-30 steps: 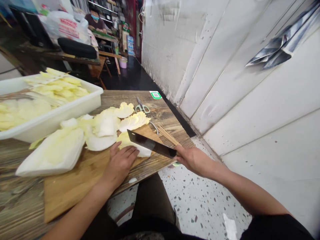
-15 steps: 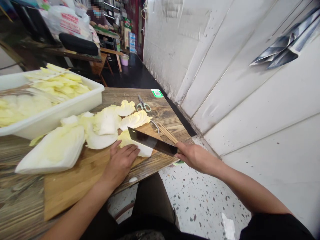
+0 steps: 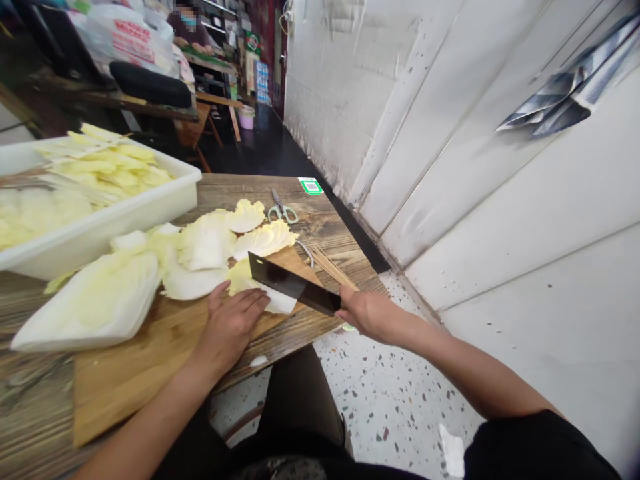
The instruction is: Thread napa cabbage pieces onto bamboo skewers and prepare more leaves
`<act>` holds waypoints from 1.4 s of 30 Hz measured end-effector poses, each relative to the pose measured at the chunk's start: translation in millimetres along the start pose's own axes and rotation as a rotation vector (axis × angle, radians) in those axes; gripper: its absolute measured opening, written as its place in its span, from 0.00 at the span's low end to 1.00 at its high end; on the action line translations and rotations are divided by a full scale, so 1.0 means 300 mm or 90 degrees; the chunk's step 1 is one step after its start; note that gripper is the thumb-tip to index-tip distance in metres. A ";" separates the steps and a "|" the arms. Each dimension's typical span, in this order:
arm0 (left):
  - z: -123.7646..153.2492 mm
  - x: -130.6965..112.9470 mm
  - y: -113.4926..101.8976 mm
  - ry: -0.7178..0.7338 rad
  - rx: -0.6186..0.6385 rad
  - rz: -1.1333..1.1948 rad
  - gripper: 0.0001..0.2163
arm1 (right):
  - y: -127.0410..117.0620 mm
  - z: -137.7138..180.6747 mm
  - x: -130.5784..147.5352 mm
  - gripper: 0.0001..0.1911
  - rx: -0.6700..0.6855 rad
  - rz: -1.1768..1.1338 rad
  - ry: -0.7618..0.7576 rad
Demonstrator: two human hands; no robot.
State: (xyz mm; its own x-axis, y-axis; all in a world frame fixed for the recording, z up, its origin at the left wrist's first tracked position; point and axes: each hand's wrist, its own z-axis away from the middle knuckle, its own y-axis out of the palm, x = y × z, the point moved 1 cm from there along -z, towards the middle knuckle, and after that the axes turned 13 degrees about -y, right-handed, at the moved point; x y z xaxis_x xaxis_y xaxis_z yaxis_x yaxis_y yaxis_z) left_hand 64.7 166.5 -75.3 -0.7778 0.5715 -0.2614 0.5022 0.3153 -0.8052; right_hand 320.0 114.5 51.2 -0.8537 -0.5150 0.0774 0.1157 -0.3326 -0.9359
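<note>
My right hand is closed around the handle of a dark-bladed cleaver. Its blade rests across a cabbage leaf at the right end of a wooden cutting board. My left hand lies on the same leaf, fingers stretched out flat, just left of the blade. Beyond it, several loose cabbage leaves overlap along the board's far edge. A large stack of pale cabbage leaves sits on the board's left part. The blade's lower edge is partly hidden against the leaf.
A white plastic tub full of yellow leaves stands at the left. Scissors, thin wooden skewers and a green code card lie on the table. A white wall runs along the right. A person works in the background.
The whole view has shifted slightly, so things appear a little further left. Both hands and the cleaver keep nearly the same place over the leaf.
</note>
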 end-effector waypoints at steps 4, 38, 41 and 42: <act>0.003 0.007 0.000 0.009 -0.004 -0.006 0.14 | 0.018 0.065 0.015 0.09 0.011 -0.004 0.012; -0.002 -0.021 -0.036 0.042 -0.015 -0.015 0.09 | 0.125 -0.388 -0.387 0.17 -0.252 -0.034 0.310; -0.001 -0.021 -0.036 0.046 -0.014 -0.015 0.09 | 0.114 -0.396 -0.398 0.18 -0.246 -0.040 0.297; -0.001 -0.020 -0.035 0.047 -0.015 -0.015 0.09 | 0.108 -0.395 -0.394 0.18 -0.246 -0.040 0.290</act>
State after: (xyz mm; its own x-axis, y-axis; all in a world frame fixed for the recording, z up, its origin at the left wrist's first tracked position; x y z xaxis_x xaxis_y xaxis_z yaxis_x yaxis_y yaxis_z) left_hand 64.2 159.9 -65.0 -0.7599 0.6181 -0.2011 0.4929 0.3463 -0.7982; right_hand 364.5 258.3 -28.9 -0.9946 -0.0841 0.0614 -0.0620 0.0042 -0.9981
